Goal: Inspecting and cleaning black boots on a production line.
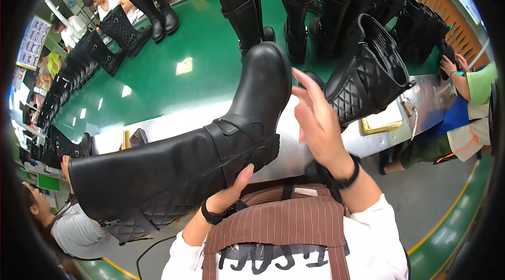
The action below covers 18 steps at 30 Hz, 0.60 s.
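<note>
A tall black boot lies across in front of me, its shaft to the left and its rounded toe raised at the upper right. It has a strap round the ankle, a side zip and a quilted panel low on the shaft. My left hand holds it from below near the heel, thumb on its side; the other fingers are hidden behind it. Beside the toe and sole, my right hand is open, fingers stretched out and holding nothing. Just beyond it stands another quilted black boot, tilted right, its shaft opening showing.
A green table with a metal edge curves ahead. Black boots stand at the far right, with another row along the left. A yellow-edged pad lies on the metal at right. Co-workers stand or sit around the table.
</note>
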Motion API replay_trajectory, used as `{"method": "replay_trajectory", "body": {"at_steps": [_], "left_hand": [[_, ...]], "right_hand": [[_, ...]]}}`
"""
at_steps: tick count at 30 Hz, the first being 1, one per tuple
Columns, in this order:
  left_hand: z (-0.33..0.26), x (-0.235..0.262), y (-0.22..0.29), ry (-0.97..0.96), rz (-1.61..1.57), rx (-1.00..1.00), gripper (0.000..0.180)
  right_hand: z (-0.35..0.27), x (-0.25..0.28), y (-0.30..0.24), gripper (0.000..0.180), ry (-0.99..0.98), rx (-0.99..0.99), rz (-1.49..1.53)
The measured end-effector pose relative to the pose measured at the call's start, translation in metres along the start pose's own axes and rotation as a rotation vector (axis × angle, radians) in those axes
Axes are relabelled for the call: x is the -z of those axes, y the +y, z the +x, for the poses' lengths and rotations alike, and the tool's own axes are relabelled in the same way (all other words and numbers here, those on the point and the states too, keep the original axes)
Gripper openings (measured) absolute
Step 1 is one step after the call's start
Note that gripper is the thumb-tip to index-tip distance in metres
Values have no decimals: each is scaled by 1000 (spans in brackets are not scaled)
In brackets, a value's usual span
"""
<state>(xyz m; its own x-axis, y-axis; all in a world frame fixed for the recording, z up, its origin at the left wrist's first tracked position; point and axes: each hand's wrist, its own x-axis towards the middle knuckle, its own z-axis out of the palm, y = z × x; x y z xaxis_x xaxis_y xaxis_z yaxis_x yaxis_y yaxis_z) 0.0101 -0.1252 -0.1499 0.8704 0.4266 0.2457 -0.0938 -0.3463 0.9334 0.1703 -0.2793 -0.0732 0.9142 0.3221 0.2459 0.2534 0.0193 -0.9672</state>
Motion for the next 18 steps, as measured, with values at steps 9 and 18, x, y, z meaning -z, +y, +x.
{"method": "replay_trajectory", "body": {"at_steps": [9, 18], "left_hand": [[-13, 23, -4, -43, 15, 73, 43], [-2, 8, 11, -69, 231, -94, 37]], "right_hand": [[17, -7, 26, 46, -501, -159, 227], [8, -14, 14, 78, -477, -321, 430]]}}
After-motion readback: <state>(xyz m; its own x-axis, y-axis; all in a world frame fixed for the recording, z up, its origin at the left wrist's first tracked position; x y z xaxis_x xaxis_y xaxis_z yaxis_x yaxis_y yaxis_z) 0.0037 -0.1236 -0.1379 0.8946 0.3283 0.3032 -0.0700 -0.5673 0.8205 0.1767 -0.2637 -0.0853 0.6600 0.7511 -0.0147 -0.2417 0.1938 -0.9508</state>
